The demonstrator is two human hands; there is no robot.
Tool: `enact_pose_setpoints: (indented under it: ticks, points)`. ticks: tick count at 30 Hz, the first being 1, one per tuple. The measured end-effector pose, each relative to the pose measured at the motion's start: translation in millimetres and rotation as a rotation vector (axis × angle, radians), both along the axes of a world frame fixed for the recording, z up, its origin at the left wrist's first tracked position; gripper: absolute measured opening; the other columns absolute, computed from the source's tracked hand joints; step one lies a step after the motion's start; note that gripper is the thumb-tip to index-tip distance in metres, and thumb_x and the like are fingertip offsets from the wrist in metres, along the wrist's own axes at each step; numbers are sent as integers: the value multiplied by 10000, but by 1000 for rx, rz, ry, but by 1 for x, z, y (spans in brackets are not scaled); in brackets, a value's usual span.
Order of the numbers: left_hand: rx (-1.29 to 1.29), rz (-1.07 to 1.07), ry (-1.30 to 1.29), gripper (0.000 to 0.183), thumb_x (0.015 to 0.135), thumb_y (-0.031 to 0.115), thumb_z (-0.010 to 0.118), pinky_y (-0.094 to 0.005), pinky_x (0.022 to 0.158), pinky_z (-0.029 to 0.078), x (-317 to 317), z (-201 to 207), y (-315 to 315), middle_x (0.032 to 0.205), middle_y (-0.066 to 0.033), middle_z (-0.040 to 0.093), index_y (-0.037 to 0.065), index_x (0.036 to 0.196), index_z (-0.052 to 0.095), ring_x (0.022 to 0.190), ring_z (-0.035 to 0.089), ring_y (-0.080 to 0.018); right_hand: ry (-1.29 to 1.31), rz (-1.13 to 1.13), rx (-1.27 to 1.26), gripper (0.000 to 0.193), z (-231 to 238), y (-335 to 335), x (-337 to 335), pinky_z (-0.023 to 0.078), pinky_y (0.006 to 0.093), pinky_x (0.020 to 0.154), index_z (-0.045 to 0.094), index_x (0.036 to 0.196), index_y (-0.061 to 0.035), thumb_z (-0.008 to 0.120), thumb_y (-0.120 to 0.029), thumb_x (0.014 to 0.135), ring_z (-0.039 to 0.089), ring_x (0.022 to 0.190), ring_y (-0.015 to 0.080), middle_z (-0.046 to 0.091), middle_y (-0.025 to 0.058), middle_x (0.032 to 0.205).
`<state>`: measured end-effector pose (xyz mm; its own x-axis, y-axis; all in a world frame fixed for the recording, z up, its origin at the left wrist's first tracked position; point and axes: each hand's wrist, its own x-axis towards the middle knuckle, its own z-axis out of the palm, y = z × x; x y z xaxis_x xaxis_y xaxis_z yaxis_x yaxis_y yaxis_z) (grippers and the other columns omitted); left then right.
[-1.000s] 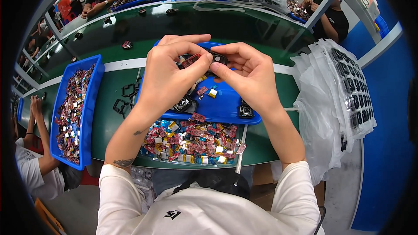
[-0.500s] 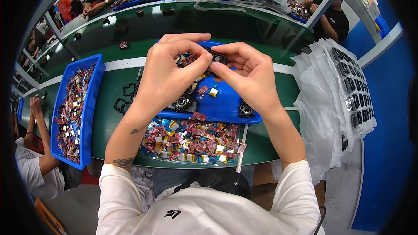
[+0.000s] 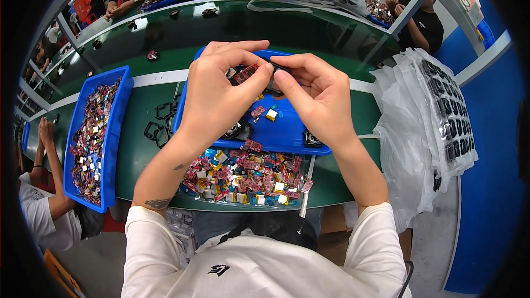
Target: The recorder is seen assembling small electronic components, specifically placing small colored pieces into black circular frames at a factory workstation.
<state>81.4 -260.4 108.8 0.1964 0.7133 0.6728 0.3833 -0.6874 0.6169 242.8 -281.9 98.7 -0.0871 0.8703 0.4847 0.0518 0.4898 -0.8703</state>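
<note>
Left hand: left hand [image 3: 221, 88], thumb and forefinger pinched on a small black part [image 3: 275, 84].
Right hand: right hand [image 3: 323, 94], thumb and fingertips grasping the same part.
Black part: above the far half of the blue tray [image 3: 265, 144]; mostly covered by fingers.
Red board: red circuit board [image 3: 244, 74] inside the left hand's curl; held or lying behind, cannot tell.
Blue tray contents: watch-like case [image 3: 312, 138] at near right corner; loose board [image 3: 257, 112] and battery [image 3: 271, 115] mid-floor.
Near edge of desk [image 3: 131, 165]: heap of boards and batteries [image 3: 248, 179], loose.
Left of tray: black frames [image 3: 154, 127], apart from any board.
Stage: judged mid-work; one piece in hand, none seen released. Outstanding: the heap, apparently large. Completed count: cannot tell.
</note>
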Motion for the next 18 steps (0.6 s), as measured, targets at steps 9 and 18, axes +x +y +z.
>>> enact_pose_setpoints:
  ticks: [9,18]
  points:
    - [29,-19,-67,120,715,107,715,-308,772,470,3,7,-9,971,-130,676,20,796,701,860,617,-215,84,-104,42,137,7,3,7,510,208,673,627,956,46,612,-15,835,636,796,100,659,86,857]
    - [-280,-119,-90,117,745,98,720,-208,602,464,0,12,-12,721,-27,657,4,808,689,680,596,-61,180,-77,17,172,8,5,10,494,205,659,612,963,31,649,-13,802,619,764,80,661,78,855]
